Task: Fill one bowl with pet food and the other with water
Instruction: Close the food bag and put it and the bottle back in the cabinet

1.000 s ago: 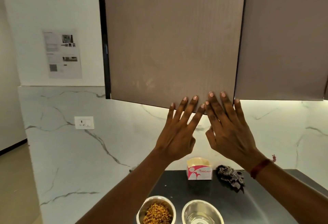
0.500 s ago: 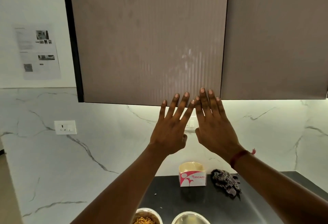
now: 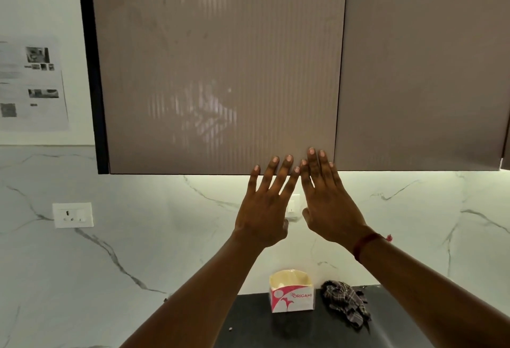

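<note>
Beige ribbed cupboard door (image 3: 220,71) probably wants a gentle, even push from the left hand (image 3: 263,209) and right hand (image 3: 329,204), both flat-fingered at its lower right corner.

The ribbed taupe cabinet door (image 3: 215,71) looks shut, left hand (image 3: 262,209) and right hand (image 3: 328,204) touching its lower edge.

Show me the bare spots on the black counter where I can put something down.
Bare counter lies in front of the Origami box, between the left forearm and right forearm, save one crumb. Crowded at the back: box and crumpled cloth sit side by side, a narrow gap between.
</note>
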